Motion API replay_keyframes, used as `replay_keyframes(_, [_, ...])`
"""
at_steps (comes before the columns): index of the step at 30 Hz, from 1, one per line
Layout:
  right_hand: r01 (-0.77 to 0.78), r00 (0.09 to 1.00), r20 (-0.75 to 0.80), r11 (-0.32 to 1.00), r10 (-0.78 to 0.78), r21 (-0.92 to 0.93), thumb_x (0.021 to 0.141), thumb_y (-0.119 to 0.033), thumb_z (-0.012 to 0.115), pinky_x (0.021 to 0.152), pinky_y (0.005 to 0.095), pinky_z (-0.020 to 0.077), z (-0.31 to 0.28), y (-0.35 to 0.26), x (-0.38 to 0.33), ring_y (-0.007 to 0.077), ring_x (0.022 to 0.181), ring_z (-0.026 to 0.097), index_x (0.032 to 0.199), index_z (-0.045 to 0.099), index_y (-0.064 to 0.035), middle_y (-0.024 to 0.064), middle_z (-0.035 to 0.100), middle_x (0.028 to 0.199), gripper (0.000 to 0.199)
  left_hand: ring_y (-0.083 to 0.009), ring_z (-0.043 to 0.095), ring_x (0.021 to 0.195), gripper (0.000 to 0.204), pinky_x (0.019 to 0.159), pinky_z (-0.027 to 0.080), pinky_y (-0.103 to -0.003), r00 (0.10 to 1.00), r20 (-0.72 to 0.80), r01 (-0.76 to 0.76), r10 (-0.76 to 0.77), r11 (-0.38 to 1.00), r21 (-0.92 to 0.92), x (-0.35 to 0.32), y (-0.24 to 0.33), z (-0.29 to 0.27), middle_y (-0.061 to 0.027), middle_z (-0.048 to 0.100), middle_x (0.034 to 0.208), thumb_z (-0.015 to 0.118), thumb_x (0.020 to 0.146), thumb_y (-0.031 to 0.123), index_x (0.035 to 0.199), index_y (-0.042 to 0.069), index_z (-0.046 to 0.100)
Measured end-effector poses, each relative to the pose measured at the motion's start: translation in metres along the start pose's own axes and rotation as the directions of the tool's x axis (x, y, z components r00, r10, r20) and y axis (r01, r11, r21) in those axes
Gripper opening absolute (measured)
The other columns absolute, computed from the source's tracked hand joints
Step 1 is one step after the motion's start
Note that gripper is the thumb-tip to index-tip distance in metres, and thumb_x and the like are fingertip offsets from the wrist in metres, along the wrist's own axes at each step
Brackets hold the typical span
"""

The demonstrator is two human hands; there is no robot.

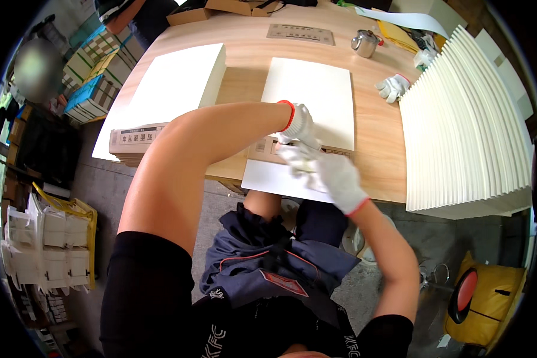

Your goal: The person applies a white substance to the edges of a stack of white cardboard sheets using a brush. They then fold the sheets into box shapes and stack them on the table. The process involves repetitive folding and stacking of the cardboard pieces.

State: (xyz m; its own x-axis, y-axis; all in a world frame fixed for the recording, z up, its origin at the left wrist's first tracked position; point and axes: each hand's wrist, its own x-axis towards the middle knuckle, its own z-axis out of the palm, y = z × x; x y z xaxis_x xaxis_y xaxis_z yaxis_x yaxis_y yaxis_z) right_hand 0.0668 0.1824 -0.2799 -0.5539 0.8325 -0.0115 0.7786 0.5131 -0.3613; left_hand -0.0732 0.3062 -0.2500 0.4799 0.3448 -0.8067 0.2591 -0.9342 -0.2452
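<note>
I log the white board [310, 83] with brown band [264, 150] by the worktop's [379, 164] front edge, left hand [301, 126] and right hand [338, 177] over it; blurred, cannot tell either grip. Outward: metal cup [364, 44], grey floor [104, 182], strapped bundles [91, 95].

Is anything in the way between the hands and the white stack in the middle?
Nothing visible: the left hand and right hand, both gloved, are right by the brown strip on the white stack.
</note>
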Motion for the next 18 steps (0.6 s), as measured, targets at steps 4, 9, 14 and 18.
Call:
replay_keyframes(4, [-0.175,0.984,-0.071,0.801,0.164,-0.572,0.090,-0.028,0.063,0.064,0.0378,0.0594,-0.027,0.105,-0.083,0.0243,0.074,0.071,0.153,0.033,-0.0292,0.0060,0.068,0.112,0.070,-0.0286,0.069,0.095,0.076,0.074,0.058,-0.044,0.995,-0.094,0.014,-0.024,0.995,-0.103,-0.045,0.019,-0.026,-0.0053,0.066,0.115,0.072,0.087,0.025,0.146,0.054,0.036])
replay_keyframes(9, [-0.504,0.850,-0.236,0.596,0.471,-0.625,0.097,-0.045,0.053,0.096,0.0406,0.0499,-0.069,0.108,-0.102,0.0277,0.114,0.061,0.160,0.013,-0.0273,0.0084,0.057,0.136,0.077,-0.0329,0.054,0.123,0.055,0.094,0.053,-0.038,0.610,-0.756,0.117,-0.235,0.971,-0.208,-0.048,0.091,0.028,-0.0111,0.058,0.126,0.065,0.084,0.019,0.137,0.034,0.056])
replay_keyframes(14, [-0.021,0.981,-0.181,0.883,-0.073,-0.469,0.094,-0.031,0.056,0.099,0.0421,0.0454,-0.048,0.070,-0.089,0.0263,0.121,0.056,0.143,0.049,-0.0244,0.0041,0.056,0.137,0.050,-0.0393,0.050,0.127,0.031,0.105,0.044,-0.049,0.590,-0.023,-0.780,-0.807,-0.562,-0.274,-0.053,0.176,0.097,-0.0129,0.052,0.138,0.054,0.097,0.010,0.127,0.010,0.050])
replay_keyframes(18, [-0.006,0.956,-0.287,0.970,-0.066,-0.245,0.090,-0.020,0.060,0.099,0.0411,0.0451,-0.001,0.085,-0.081,0.0257,0.120,0.055,0.131,0.061,-0.0211,0.0036,0.058,0.132,0.040,-0.0384,0.054,0.117,0.020,0.100,0.045,-0.051,0.798,0.165,-0.553,-0.580,-0.594,0.584,-0.070,0.175,0.102,-0.0133,0.054,0.123,0.045,0.101,0.016,0.118,0.005,0.047])
